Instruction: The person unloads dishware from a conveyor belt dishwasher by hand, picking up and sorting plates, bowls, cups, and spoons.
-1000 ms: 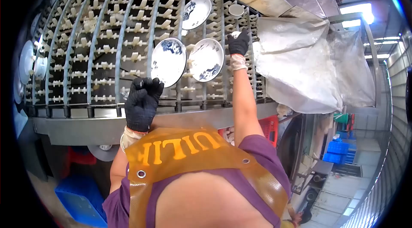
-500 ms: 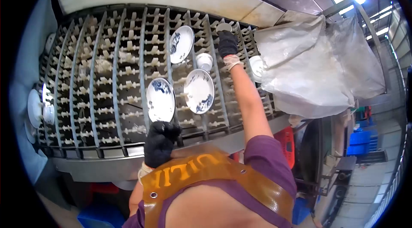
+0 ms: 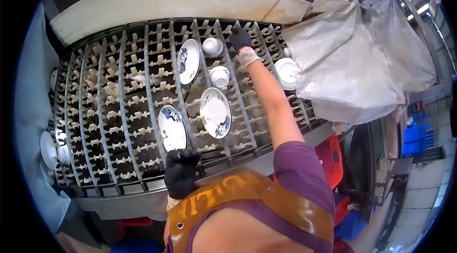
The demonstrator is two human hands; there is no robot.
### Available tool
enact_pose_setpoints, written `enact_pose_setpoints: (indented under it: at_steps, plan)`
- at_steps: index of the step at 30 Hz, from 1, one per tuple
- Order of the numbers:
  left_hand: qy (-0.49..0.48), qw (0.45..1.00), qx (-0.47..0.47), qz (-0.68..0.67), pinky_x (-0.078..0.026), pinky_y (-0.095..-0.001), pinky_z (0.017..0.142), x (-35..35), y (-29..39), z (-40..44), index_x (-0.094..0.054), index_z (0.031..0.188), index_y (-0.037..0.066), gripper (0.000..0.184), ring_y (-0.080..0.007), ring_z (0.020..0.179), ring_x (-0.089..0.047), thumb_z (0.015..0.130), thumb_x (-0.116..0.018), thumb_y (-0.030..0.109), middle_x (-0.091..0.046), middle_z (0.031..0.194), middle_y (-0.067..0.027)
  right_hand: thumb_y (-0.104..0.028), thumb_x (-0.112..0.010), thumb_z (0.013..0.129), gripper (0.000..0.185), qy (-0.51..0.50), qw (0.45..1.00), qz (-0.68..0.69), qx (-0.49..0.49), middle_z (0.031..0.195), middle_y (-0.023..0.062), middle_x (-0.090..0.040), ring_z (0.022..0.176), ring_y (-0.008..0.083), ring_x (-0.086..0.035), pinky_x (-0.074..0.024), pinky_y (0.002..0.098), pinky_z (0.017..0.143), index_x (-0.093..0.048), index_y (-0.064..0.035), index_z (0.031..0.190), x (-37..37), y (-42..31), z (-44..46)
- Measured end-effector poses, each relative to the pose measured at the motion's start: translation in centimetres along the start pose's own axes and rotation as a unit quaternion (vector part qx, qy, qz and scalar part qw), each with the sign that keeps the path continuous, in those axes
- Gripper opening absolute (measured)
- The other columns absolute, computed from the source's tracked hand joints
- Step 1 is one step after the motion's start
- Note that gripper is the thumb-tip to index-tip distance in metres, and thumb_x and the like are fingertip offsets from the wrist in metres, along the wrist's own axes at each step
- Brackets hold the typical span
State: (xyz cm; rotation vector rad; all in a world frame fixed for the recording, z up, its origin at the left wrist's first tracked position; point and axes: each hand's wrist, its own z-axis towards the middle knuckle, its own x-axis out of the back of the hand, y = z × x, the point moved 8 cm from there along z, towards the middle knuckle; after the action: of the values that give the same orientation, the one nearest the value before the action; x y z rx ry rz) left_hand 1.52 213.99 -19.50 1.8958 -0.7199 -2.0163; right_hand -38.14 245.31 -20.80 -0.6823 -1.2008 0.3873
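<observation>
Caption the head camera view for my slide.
Gloved hands over a pegged rack holding patterned plates and small white cups, beside a plastic sheet.

on the rack [image 3: 100, 134], two bowls [image 3: 219, 76] sit right of one plate [image 3: 190, 61] and behind two more plates [image 3: 216, 112]; a dish [image 3: 286, 73] lies near the right edge.
</observation>
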Motion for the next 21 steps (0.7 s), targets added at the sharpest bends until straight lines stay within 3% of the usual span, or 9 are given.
enact_pose_setpoints:
  at_steps: [5, 7, 9, 10, 13, 16, 18, 20, 21]
  plan:
    - [0.007, 0.994, -0.04, -0.097, -0.027, -0.0509, 0.109, -0.2, -0.6, 0.7, -0.054, 0.116, 0.005, 0.033, -0.0362, 0.122, -0.045, 0.084, -0.055, 0.013, -0.057, 0.119, -0.0131, -0.026, -0.063, 0.071, 0.034, 0.151, 0.967, -0.203, 0.021, 0.105, 0.0192, -0.061, 0.099, 0.0357, -0.059, -0.0471, 0.0416, 0.086, -0.064, -0.0091, 0.101, 7.7, 7.1, -0.9]
    - [0.164, 0.985, -0.043, -0.032, -0.041, -0.0418, 0.097, 1.6, -1.0, 0.3, -0.051, 0.111, 0.005, 0.025, -0.0295, 0.118, -0.048, 0.092, -0.049, 0.021, -0.057, 0.113, -0.0152, -0.024, -0.063, 0.07, 0.032, 0.216, 0.924, -0.311, 0.045, 0.103, 0.0192, -0.062, 0.098, 0.0347, -0.059, -0.047, 0.0417, 0.086, -0.064, -0.0083, 0.098, 10.4, 10.8, -0.4]
    - [0.124, 0.989, -0.054, -0.058, -0.04, -0.0397, 0.097, 2.3, -1.9, 0.2, -0.049, 0.122, 0.004, 0.034, -0.0268, 0.119, -0.047, 0.092, -0.049, 0.022, -0.058, 0.116, -0.0134, -0.027, -0.063, 0.075, 0.037, 0.172, 0.917, -0.356, -0.046, 0.101, 0.0191, -0.062, 0.099, 0.0361, -0.057, -0.0459, 0.043, 0.087, -0.057, -0.0069, 0.105, 13.9, 14.0, -0.7]
    - [0.159, 0.977, -0.087, 0.114, -0.04, -0.0382, 0.098, 3.2, -1.7, 0.0, -0.046, 0.127, 0.004, 0.038, -0.0255, 0.119, -0.046, 0.093, -0.047, 0.021, -0.057, 0.119, -0.0125, -0.031, -0.059, 0.078, 0.039, 0.18, 0.918, -0.342, -0.087, 0.105, 0.0174, -0.062, 0.098, 0.0335, -0.06, -0.0458, 0.0434, 0.087, -0.054, -0.01, 0.111, 14.9, 16.5, -0.8]
    - [0.205, 0.932, -0.104, 0.279, -0.038, -0.0342, 0.102, 2.4, -0.9, 0.1, -0.039, 0.137, 0.002, 0.045, -0.0224, 0.119, -0.047, 0.095, -0.043, 0.019, -0.056, 0.123, -0.0105, -0.035, -0.054, 0.082, 0.051, 0.084, 0.955, -0.2, -0.201, 0.113, 0.0173, -0.061, 0.104, 0.0342, -0.059, -0.0417, 0.0469, 0.092, -0.041, -0.0137, 0.126, 16.2, 21.7, -0.9]
    - [0.203, 0.939, -0.161, 0.225, -0.037, -0.0341, 0.102, 1.8, -0.8, 0.2, -0.048, 0.127, -0.002, 0.036, -0.0248, 0.113, -0.051, 0.094, -0.046, 0.011, -0.053, 0.125, -0.0136, -0.03, -0.057, 0.082, 0.046, 0.057, 0.971, -0.19, -0.133, 0.111, 0.0177, -0.062, 0.104, 0.0347, -0.059, -0.0448, 0.0439, 0.089, -0.048, -0.0127, 0.123, 16.4, 19.1, -0.5]
    - [0.15, 0.972, -0.178, -0.042, -0.041, -0.0341, 0.096, 0.8, -1.2, 0.7, -0.055, 0.115, -0.006, 0.026, -0.0247, 0.102, -0.054, 0.091, -0.05, 0.0, -0.051, 0.125, -0.0165, -0.025, -0.061, 0.08, 0.034, 0.108, 0.99, -0.075, -0.059, 0.106, 0.0172, -0.063, 0.099, 0.0328, -0.06, -0.0465, 0.0392, 0.087, -0.059, -0.0079, 0.109, 16.3, 14.9, -0.4]
    - [0.15, 0.969, -0.192, 0.043, -0.037, -0.041, 0.102, 2.2, -1.2, 0.7, -0.052, 0.119, -0.001, 0.03, -0.0293, 0.11, -0.052, 0.089, -0.052, 0.005, -0.053, 0.124, -0.0153, -0.021, -0.06, 0.08, 0.035, 0.116, 0.992, 0.034, 0.039, 0.101, 0.0145, -0.066, 0.093, 0.0281, -0.063, -0.0481, 0.0357, 0.083, -0.061, -0.0053, 0.111, 13.2, 14.1, 1.7]
    - [0.147, 0.968, -0.192, 0.066, -0.037, -0.0429, 0.103, 1.8, -1.1, 0.7, -0.051, 0.12, 0.0, 0.032, -0.0307, 0.112, -0.052, 0.089, -0.053, 0.007, -0.054, 0.123, -0.0147, -0.02, -0.06, 0.08, 0.035, 0.035, 0.987, 0.16, 0.002, 0.101, 0.015, -0.066, 0.093, 0.0262, -0.063, -0.0489, 0.0348, 0.081, -0.061, -0.0038, 0.112, 11.9, 11.0, 0.3]
